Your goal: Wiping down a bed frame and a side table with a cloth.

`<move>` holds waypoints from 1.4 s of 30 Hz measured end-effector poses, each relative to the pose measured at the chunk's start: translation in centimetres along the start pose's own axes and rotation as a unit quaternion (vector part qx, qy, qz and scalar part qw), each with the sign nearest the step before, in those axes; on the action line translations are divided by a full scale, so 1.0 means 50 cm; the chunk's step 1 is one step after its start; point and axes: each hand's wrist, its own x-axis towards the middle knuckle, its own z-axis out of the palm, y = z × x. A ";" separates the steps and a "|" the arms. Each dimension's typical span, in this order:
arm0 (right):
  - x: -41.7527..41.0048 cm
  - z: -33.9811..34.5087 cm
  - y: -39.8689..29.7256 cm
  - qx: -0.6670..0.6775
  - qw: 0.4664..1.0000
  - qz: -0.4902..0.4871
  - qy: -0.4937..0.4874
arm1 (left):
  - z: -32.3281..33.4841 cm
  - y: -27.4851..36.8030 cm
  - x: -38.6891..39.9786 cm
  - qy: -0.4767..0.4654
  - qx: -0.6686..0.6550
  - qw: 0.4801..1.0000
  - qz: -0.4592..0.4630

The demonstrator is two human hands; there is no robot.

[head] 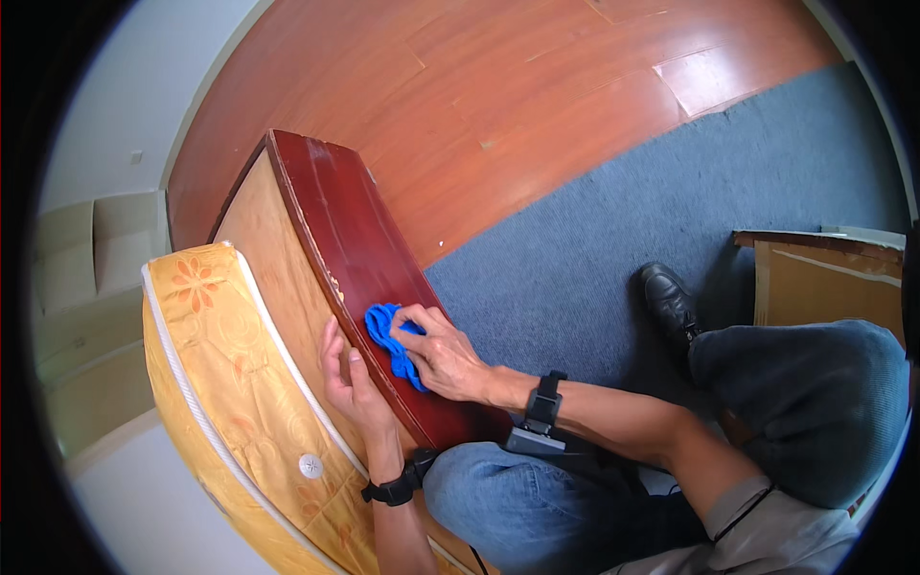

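My right hand (442, 356) grips a crumpled blue cloth (392, 338) and presses it on the glossy dark red wooden panel (345, 215). The panel's left edge is chipped and shows bare wood. My left hand (352, 381) is beside that edge, palm up with fingers slightly curled, and holds nothing. It is over the pale plywood side (269, 215) that lies between the red panel and a yellow floral mattress (215, 352) with white piping. Each of my wrists wears a black strap; a small grey device is fixed at the right one.
Blue-grey carpet (575, 237) lies to the right of the panel, with reddish wood-look flooring (467, 93) beyond it. My black shoe (665, 295) is on the carpet. A wooden furniture piece (826, 287) stands at the right. Pale shelving (108, 251) is at the far left.
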 end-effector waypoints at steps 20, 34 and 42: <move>0.285 -0.006 0.079 -0.060 0.997 0.033 0.029 | 0.014 -0.012 0.002 -0.009 0.036 0.999 0.032; 0.275 0.031 0.072 -0.029 0.998 0.023 0.054 | -0.005 -0.015 -0.001 -0.007 0.062 0.998 0.032; -0.183 0.037 0.135 0.031 0.997 0.064 -0.020 | -0.003 -0.010 -0.005 -0.020 0.073 0.996 0.041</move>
